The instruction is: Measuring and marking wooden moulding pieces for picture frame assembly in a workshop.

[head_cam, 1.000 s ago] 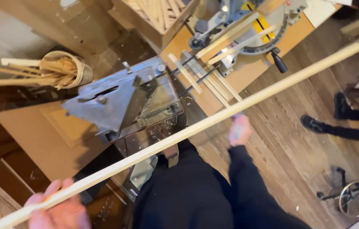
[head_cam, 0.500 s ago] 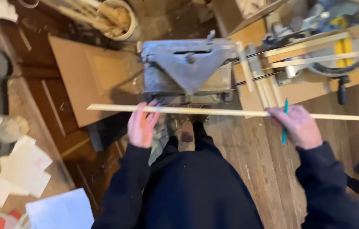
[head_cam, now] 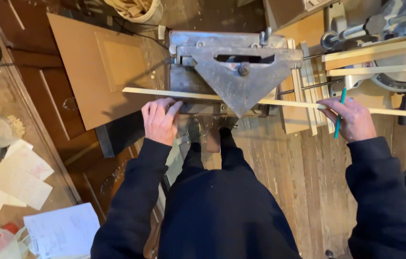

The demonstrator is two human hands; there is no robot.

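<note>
A long thin wooden strip (head_cam: 289, 102) lies level across the view, passing under the triangular metal guard of a grey trimmer machine (head_cam: 234, 72). My left hand (head_cam: 160, 120) grips the strip near its left end, just left of the machine. My right hand (head_cam: 351, 117) holds the strip further right, with a teal pencil (head_cam: 339, 112) between its fingers. Both arms wear dark sleeves.
A mitre saw (head_cam: 394, 57) on a wooden bench stands at the upper right with more strips (head_cam: 375, 50) on it. A brown panel (head_cam: 102, 67) lies left of the machine. A basket of wood offcuts (head_cam: 136, 7) is at the top. Papers (head_cam: 25, 182) lie at the lower left.
The strip has swung from a steep diagonal to level and now lies under the machine's guard. Both hands moved up to it, and my view has shifted over the machine.
</note>
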